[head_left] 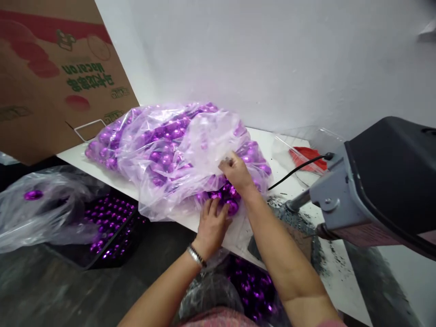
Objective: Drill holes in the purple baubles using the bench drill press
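Observation:
A large clear plastic bag full of shiny purple balls lies on a white table, its mouth facing me. My right hand is closed on the bag's film above the opening, with the fingers pinched together. Just below, my left hand, with a bracelet at the wrist, reaches to the mouth of the bag. Its fingers are apart and touch the loose purple balls there; one ball shows beside the thumb. The tips of the left fingers are partly hidden among the balls.
A grey and black machine with a cable stands at the right, dark scraps around its base. Behind it is a clear tray with something red. A cardboard box is at the left. Below the table, a black crate holds purple balls.

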`<state>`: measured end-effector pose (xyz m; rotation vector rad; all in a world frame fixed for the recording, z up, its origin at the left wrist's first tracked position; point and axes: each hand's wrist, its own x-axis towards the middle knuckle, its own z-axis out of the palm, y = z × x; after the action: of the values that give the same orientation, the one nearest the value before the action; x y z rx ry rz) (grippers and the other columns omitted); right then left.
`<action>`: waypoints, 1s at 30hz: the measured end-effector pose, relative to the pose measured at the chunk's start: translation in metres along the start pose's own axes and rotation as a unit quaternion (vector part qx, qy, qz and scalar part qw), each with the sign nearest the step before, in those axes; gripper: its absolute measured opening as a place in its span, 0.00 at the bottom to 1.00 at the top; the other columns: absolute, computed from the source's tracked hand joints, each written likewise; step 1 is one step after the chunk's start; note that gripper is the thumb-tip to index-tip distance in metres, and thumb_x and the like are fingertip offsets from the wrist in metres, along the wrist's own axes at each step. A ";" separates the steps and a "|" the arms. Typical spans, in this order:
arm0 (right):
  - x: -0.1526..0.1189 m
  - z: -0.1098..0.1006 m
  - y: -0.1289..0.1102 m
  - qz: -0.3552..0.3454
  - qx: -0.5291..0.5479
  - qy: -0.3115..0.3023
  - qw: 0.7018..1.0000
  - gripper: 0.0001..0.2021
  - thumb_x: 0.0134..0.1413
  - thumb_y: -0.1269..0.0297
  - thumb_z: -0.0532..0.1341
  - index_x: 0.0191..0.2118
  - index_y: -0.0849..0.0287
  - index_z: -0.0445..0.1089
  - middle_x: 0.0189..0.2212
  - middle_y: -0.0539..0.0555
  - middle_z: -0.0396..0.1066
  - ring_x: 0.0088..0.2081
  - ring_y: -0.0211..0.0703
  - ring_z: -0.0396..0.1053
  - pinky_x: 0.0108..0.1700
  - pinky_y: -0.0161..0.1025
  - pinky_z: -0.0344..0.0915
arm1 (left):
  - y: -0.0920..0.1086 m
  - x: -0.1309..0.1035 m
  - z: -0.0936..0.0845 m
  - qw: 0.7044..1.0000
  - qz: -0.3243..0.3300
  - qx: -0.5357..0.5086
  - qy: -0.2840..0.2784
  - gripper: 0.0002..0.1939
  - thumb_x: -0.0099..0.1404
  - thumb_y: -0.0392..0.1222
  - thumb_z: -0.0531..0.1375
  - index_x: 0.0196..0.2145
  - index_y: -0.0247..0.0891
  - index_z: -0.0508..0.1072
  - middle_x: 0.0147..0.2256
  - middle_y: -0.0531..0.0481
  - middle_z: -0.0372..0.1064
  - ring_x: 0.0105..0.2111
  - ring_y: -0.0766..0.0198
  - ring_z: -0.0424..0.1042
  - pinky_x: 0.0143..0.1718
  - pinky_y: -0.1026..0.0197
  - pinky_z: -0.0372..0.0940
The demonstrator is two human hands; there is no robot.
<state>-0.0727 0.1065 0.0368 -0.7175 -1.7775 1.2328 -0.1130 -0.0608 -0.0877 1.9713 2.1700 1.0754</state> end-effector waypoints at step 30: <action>0.001 -0.056 -0.117 -0.070 -0.300 -0.034 0.951 0.39 0.57 0.25 0.51 0.39 0.63 0.74 0.32 0.52 0.68 0.35 0.24 0.63 0.43 0.29 0.67 | -0.023 0.004 -0.020 0.985 -0.057 0.132 0.099 0.12 0.58 0.32 0.67 0.41 0.42 0.80 0.39 0.43 0.76 0.40 0.49 0.73 0.43 0.50 0.67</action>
<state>-0.0235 0.0913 0.1562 -0.8695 -2.2465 0.6163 -0.1429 -0.0660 -0.0819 1.8733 2.6186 1.0569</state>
